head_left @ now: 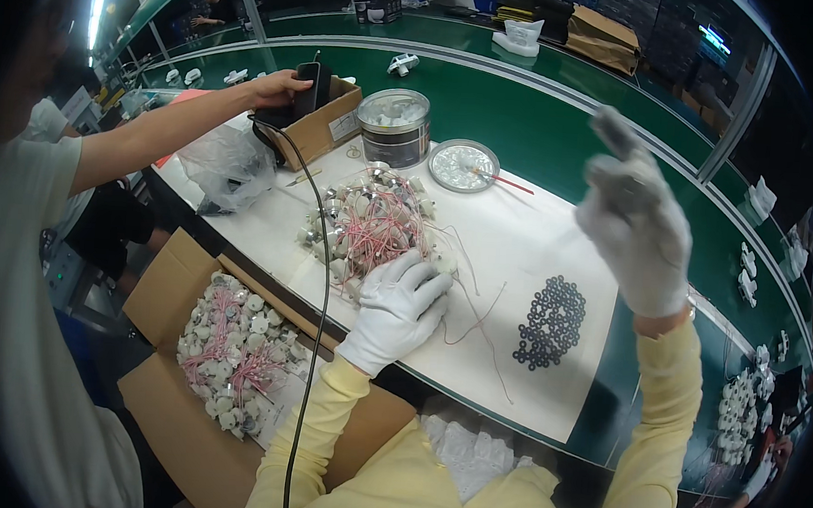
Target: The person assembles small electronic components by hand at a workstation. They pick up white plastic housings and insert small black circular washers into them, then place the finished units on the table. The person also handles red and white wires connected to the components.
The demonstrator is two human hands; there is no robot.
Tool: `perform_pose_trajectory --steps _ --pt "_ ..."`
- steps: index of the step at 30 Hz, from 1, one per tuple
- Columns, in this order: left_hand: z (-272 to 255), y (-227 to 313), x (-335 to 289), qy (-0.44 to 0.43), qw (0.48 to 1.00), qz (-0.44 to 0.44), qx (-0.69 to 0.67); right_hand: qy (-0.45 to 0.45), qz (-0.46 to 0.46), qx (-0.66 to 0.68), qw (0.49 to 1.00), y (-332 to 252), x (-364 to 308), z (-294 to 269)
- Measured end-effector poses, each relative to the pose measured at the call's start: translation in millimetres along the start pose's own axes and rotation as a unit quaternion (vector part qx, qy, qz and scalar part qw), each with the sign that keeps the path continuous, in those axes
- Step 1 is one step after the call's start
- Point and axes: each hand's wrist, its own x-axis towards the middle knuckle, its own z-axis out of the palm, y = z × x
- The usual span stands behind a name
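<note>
My left hand (395, 311), in a white glove, is at the near edge of a pile of small white-and-metal motor-like parts (376, 213) with pink and red wires. Its fingers are bent and close together; what lies under them is hidden. A few loose wires trail over the white sheet to its right. My right hand (639, 222), also gloved, is raised at the right, above the table. Motion blurs its grey-stained fingers, and whether it holds anything does not show. Below and left of it lies a patch of small dark rings (551, 322).
Behind the pile stand an open tin (394, 127) and a round lid (464, 166) with white paste and a red stick. An open carton (223, 359) of wired parts sits at my left. Across it hangs a black cable (324, 277). Another person's arm (181, 136) reaches a small box (326, 123).
</note>
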Motion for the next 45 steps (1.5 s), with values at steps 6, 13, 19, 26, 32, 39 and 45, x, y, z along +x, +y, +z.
perform_pose_trajectory --steps 6,13,19,26,32,39,45 --pt "-7.7 4.2 3.5 0.026 1.000 0.014 -0.007 -0.107 -0.103 -0.032 0.988 -56.8 -56.0 -56.0" --pt "-38.9 3.9 -6.6 0.053 0.996 0.029 0.064 0.142 0.165 -0.010 0.976 -86.9 -168.9 -75.6" --pt "-38.9 -17.2 -19.0 -0.024 0.994 -0.003 0.102 0.341 0.249 0.123 0.898 -75.5 -230.8 -72.7" --pt "-29.4 -25.3 7.4 -0.022 0.990 0.027 0.138 0.182 0.230 0.002 0.956 -87.2 -284.7 -109.2" --pt "-29.0 -7.8 12.9 0.167 0.972 0.118 0.114 0.117 0.095 0.183 0.972 -69.9 -270.4 -119.2" --pt "-1.8 15.1 68.2 -0.025 0.978 0.038 0.202 0.218 0.145 0.185 0.947 -53.9 -274.4 -113.3" --pt "19.4 3.7 56.8 -0.077 0.978 0.036 0.192 0.223 0.335 -0.174 0.899 -60.2 -257.5 -93.8"
